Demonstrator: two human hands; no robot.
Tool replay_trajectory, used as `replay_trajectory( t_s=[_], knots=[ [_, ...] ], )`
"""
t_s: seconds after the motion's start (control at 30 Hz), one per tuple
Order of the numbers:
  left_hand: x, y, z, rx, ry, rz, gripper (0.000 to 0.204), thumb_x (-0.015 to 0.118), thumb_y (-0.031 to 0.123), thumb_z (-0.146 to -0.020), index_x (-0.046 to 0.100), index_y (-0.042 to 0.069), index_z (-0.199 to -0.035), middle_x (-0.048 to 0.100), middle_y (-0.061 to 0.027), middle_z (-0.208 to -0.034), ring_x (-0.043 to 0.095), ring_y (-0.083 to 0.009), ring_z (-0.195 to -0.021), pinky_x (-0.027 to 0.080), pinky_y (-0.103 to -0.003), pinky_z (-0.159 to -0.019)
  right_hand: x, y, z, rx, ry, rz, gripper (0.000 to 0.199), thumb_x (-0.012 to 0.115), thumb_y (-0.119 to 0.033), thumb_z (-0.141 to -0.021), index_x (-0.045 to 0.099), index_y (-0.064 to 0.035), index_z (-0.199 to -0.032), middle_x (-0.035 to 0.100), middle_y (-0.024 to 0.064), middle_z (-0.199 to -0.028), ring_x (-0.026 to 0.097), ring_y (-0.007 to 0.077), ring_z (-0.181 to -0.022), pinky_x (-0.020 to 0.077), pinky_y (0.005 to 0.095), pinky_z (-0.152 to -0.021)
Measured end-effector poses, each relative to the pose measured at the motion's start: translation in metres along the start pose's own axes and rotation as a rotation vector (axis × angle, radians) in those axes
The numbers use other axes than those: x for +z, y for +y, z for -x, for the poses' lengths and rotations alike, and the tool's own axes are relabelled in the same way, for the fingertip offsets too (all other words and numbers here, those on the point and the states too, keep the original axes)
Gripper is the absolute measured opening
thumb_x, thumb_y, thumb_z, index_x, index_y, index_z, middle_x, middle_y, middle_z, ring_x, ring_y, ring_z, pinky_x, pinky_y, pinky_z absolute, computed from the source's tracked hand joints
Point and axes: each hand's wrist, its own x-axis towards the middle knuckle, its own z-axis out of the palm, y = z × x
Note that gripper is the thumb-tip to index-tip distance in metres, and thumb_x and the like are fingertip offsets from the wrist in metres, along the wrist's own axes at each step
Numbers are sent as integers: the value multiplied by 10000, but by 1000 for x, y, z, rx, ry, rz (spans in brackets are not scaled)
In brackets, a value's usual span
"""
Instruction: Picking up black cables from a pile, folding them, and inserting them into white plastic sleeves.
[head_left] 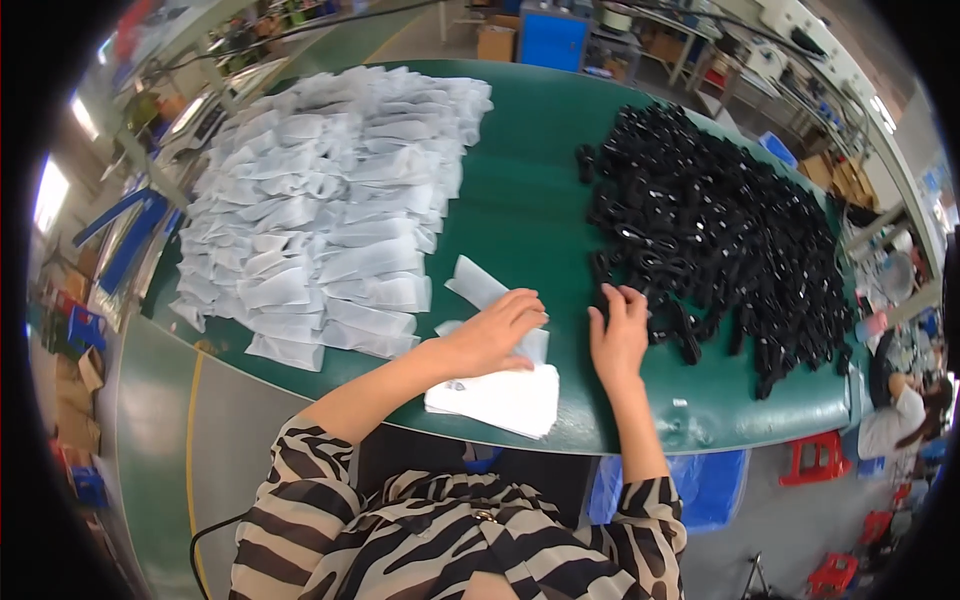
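- Green table top [520,215] is bounded by a curved near edge just in front of the person; the small stack of white bags [497,398] slightly overhangs that edge.
- Bare green surface is left as a wide strip down the middle, between the large spread of filled white pouches [320,205] on the left and the heap of black parts [720,225] on the right.
- Left hand [492,332] is laid palm down, fingers spread flat and gripping nothing, on a single loose white bag [478,284] which lies just above the stack.
- Right hand [620,335] is set at the near left fringe of the black heap, fingers bent onto the parts; whether one is pinched cannot be told.
- White bags are seen as thin, flat, translucent and oblong, the top one angled toward the open strip.
- Red stools [815,458] stand on the floor beyond the table's right corner.
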Motion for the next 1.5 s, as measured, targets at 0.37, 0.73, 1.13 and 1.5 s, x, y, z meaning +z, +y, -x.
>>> replay_trajectory(
  t_s=[0.37, 0.73, 1.13, 1.5],
  knots=[
    [-13, -36, 3, -158, -297, -364, 721, 783, 150, -742, 497, 19, -1392, 524, -208, -1183, 535, -383, -1122, 456, -458, -957, 32, 18, -9, -85, -44, 304, 337, 720, -120, -809, 550, -5, -1077, 551, 158, -1034, 601, 358, -942, 530, 427, -728],
    [-151, -98, 46, -118, 153, -759, 764, 717, 55, -716, 471, 88, -1439, 550, -159, -1159, 553, -356, -1088, 458, -448, -940, 32, 25, -2, -52, -22, 227, 301, 659, -94, -833, 548, 2, -1096, 552, 179, -998, 614, 373, -872, 537, 449, -683],
    [-124, -157, 25, -616, 480, -569, 724, 639, 468, -932, 375, 175, -1539, 281, -193, -1596, 208, -396, -1495, 199, -512, -1215, 33, 20, -1, -22, -49, 191, 286, 647, -98, -849, 548, 7, -1096, 553, 186, -997, 616, 389, -860, 536, 458, -669],
    [-102, -40, 116, -455, 94, -599, 776, 663, 513, -874, 397, 210, -1537, 166, -191, -1650, 79, -382, -1541, 54, -682, -1175, 31, 19, -14, -32, -20, 137, 341, 634, -81, -849, 552, 6, -1168, 555, 185, -1003, 625, 390, -818, 536, 449, -645]
  ],
)
